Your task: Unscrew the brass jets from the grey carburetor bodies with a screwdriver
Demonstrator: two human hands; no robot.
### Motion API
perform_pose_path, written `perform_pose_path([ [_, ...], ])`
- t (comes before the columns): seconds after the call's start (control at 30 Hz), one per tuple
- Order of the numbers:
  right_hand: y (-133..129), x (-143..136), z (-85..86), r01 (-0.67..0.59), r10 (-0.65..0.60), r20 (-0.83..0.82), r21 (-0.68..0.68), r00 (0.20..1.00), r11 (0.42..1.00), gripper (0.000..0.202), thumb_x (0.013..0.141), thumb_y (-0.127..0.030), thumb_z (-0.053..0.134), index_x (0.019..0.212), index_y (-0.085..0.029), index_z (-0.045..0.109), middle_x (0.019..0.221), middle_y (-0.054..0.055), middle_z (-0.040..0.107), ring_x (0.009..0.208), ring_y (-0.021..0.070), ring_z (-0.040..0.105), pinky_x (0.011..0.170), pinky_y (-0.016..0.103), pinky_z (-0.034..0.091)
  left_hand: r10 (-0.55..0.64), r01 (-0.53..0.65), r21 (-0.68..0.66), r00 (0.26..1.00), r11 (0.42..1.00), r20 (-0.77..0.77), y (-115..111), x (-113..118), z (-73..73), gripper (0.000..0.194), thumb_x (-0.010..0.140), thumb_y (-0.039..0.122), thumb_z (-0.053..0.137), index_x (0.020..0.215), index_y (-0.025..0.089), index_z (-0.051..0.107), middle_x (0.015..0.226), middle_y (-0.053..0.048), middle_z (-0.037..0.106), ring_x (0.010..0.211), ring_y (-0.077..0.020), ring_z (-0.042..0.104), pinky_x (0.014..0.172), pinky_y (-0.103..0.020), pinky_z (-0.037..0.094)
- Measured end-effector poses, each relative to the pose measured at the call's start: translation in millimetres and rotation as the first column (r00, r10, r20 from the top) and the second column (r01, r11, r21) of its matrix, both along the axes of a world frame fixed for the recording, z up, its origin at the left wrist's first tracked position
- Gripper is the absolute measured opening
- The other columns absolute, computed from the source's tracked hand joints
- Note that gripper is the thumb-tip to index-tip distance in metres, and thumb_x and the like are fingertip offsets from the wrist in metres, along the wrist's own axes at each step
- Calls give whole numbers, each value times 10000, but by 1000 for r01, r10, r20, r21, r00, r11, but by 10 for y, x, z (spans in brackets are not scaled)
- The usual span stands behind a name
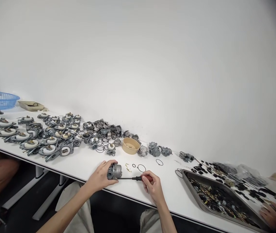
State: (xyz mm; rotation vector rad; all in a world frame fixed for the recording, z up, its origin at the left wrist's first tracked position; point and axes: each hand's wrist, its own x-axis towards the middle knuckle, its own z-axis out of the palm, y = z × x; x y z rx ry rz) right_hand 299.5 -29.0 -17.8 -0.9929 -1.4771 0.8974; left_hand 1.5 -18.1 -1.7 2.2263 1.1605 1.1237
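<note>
My left hand grips a grey metal carburetor on its side near the table's front edge. In my right hand is a screwdriver with a red and black handle, held level. Its shaft points left, and the tip meets the lower edge of the carburetor, by a screw too small to make out. Just behind lie small brass parts, a small black O-ring and a larger black ring gasket.
Many carburetor bodies with white floats cover the table's left; more are heaped by the wall. A tan round tub stands mid-table. On the right, a metal tray holds small parts, near another person's hand. A blue basket sits far left.
</note>
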Motion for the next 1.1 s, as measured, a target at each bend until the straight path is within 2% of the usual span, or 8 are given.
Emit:
perform_pose_path([
  [0.1, -7, -32, 10, 10, -10, -21, 22, 1000, 1000, 238, 874, -413, 684, 855, -181, 631, 547, -45, 476, 444, 102, 412, 401, 216, 335, -7, 6, -46, 1000, 999, -2, 13, -21, 18, 674, 715, 369, 797, 1315, 301, 499, 1287, -48, 619, 1199, -303, 558, 1029, -444, 461],
  [0.27, -15, 3, 17, 19, -13, -61, 101, 998, 995, 190, 868, -362, 697, 854, -179, 650, 749, 25, 588, 543, 122, 497, 500, 256, 400, -34, 37, -113, 999, 993, 22, 66, -29, 64, 456, 876, 452, 627, 1303, 313, 546, 1398, -39, 574, 1273, -272, 544, 1090, -433, 425],
  [0.37, 1, 60, -14, 143, -118, -166, 146, 979, 979, 182, 848, -346, 719, 843, -176, 653, 781, 34, 592, 547, 115, 475, 493, 251, 378, -3, 6, -62, 999, 998, 47, 91, -23, 50, 412, 841, 440, 678, 1218, 285, 618, 1332, -54, 616, 1238, -266, 577, 1054, -397, 468],
  [0.47, 6, 69, -34, 243, -187, -280, 182, 942, 953, 175, 863, -350, 699, 884, -181, 658, 825, 43, 597, 565, 127, 509, 507, 264, 399, 23, -25, 50, 999, 998, 43, 78, -27, 3, 426, 805, 412, 727, 1205, 293, 638, 1302, -64, 609, 1191, -266, 605, 1011, -380, 504],
  [0.63, -14, 5, -12, 158, -124, -186, 185, 975, 970, 145, 887, -325, 680, 914, -183, 665, 892, 65, 625, 613, 149, 566, 575, 296, 453, 9, -6, 184, 1000, 983, -14, 39, -51, -69, 487, 786, 389, 759, 1246, 315, 617, 1305, -74, 559, 1192, -272, 592, 995, -379, 512],
  [0.97, -26, -39, 36, 73, -41, -187, 165, 981, 984, 131, 881, -314, 689, 923, -191, 670, 918, 61, 636, 633, 155, 610, 609, 301, 485, -49, 54, 153, 998, 987, -39, 21, -68, -28, 486, 819, 367, 733, 1275, 308, 576, 1320, -90, 514, 1214, -285, 558, 1017, -411, 488],
  [1.1, -39, -61, 64, 81, -54, -175, 155, 983, 985, 156, 868, -337, 699, 910, -189, 670, 925, 68, 641, 624, 156, 611, 608, 301, 487, -50, 54, 131, 998, 990, -36, -5, -71, -7, 464, 821, 383, 725, 1259, 310, 590, 1331, -96, 515, 1222, -306, 557, 1014, -419, 492],
])
